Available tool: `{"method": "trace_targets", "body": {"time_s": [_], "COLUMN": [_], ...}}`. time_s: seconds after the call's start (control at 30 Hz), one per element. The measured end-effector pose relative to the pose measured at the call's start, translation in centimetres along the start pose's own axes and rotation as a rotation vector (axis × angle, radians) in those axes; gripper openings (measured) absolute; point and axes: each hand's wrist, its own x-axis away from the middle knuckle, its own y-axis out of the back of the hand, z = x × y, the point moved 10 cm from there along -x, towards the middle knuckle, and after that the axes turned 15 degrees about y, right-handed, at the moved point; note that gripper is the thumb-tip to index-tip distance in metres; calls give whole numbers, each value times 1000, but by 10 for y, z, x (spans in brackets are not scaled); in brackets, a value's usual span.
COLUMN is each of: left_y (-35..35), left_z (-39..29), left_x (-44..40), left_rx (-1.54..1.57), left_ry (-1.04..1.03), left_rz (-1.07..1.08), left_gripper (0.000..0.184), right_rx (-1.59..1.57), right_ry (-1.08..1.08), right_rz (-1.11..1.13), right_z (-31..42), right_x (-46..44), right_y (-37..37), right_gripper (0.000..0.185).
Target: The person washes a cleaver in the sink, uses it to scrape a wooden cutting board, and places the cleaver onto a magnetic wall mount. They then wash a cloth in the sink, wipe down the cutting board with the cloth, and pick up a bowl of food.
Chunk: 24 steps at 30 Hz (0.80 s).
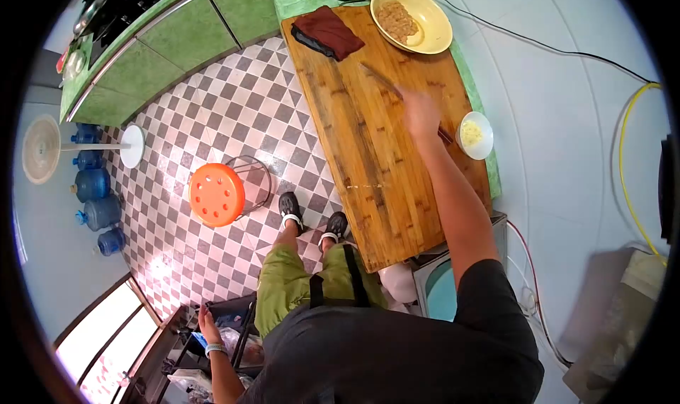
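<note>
- While the left hand (207, 327) hangs open, well apart, the right hand (422, 115) grips a knife (382, 79) over the wooden board (375, 170).
- Just beside the knife's handle (445, 135), a white bowl (484, 150) holds pale chopped bits (471, 132).
- Farther off, a yellow bowl (435, 23) of pinkish mince (397, 23) sits near a folded red cloth (331, 32).

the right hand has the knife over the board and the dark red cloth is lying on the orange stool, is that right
Not quite: the cloth is not on the stool. The head view shows it lying on the board. The right hand does have the knife over the board.
</note>
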Motion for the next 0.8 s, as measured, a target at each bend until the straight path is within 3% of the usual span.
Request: {"method": "trace_targets", "body": {"time_s": [0.13, 0.3, 0.37, 0.43, 0.6, 0.7, 0.8], "left_y": [-24, -54, -62, -65, -56, -50, -41], "left_z": [6, -18, -46, -64, -87, -92, -78], "left_x": [12, -3, 3, 10, 25, 32, 29], "left_rx": [62, 133, 120, 53, -23, -31, 15], "left_ry": [151, 33, -53, -67, -131, -106, -92], "left_rz": [-38, 79, 83, 70, 66, 42, 27], "left_gripper": [47, 50, 50, 49, 48, 48, 48], "right_rx": [-153, -306, -305, -139, -50, -81, -165], "right_ry": [194, 312, 320, 171, 55, 202, 338], "right_rz": [-109, -32, 22, 82, -79, -192, -80], "right_z": [39, 76, 73, 47, 4, 20, 52], "right_x": [62, 139, 139, 115, 40, 50, 111], "right_y": [10, 12, 13, 19, 21, 12, 4], "right_gripper": [51, 45, 45, 44, 45, 48, 55]}}
